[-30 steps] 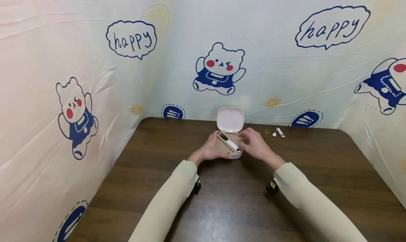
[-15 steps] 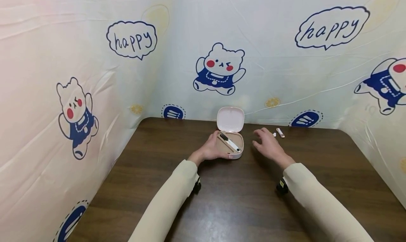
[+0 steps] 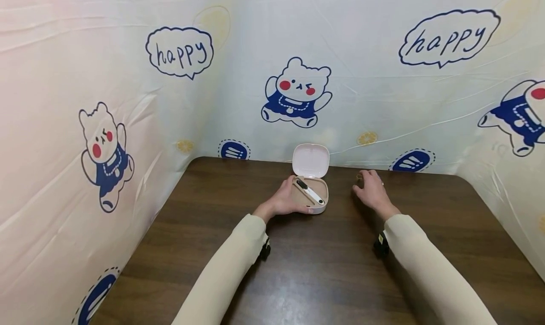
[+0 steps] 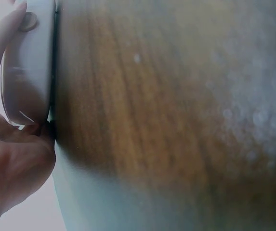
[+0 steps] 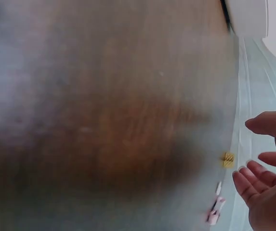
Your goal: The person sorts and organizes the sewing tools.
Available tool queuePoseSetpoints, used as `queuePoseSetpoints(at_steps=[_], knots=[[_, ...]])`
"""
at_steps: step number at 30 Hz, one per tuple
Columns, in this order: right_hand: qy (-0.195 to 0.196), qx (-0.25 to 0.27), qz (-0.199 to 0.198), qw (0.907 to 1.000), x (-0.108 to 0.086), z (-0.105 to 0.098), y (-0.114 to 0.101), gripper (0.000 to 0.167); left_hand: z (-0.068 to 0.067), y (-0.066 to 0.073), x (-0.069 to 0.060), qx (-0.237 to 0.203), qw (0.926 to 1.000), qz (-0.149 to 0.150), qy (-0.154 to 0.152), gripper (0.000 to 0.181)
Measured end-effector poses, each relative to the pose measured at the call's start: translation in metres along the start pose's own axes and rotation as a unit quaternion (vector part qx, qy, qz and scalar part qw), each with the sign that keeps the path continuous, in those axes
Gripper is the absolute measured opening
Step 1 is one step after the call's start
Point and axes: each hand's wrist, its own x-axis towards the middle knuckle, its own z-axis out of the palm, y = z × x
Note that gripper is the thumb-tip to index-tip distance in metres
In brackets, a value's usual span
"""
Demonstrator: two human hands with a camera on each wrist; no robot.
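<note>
A white box stands with its hinged lid raised at the back of the table. Inside, on a tan liner, lies a slim white tool with a black end; its kind is unclear. My left hand grips the box's left side, thumb at the front; the left wrist view shows its fingers around the box wall. Right of the box, my right hand hovers by a gold ring. The right wrist view shows its thumb and fingers apart, with nothing held.
Beyond the ring, a small white piece and a pink-and-white object, perhaps a nail clipper, lie on the brown wooden table. My right hand mostly hides them in the head view. A printed curtain hangs directly behind the table.
My right hand has left the box's right side and moved right to the gold ring. The left hand and the box stay in place.
</note>
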Motion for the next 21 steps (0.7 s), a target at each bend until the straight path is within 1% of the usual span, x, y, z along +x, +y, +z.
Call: queuePoseSetpoints(at_steps=[3, 7, 14, 16, 21], knots=[[-0.010, 0.014, 0.021, 0.9996, 0.004, 0.000, 0.005, 0.051, 0.000, 0.000, 0.000, 0.003, 1.0000, -0.001, -0.001, 0.121], [-0.013, 0.023, 0.035, 0.9990, 0.011, 0.001, 0.009, 0.053, 0.000, -0.002, 0.002, 0.001, 1.0000, -0.001, -0.002, 0.121], [-0.007, 0.040, 0.054, 0.9977, 0.018, 0.003, 0.011, 0.052, 0.005, -0.010, 0.012, 0.021, 0.9996, -0.020, -0.005, 0.124], [-0.002, 0.039, 0.058, 0.9976, 0.020, 0.004, 0.011, 0.052, 0.005, -0.010, 0.012, 0.021, 0.9996, -0.020, -0.004, 0.124], [0.006, 0.038, 0.068, 0.9969, 0.024, 0.009, 0.015, 0.050, 0.003, -0.005, 0.006, 0.015, 0.9998, -0.009, -0.001, 0.122]])
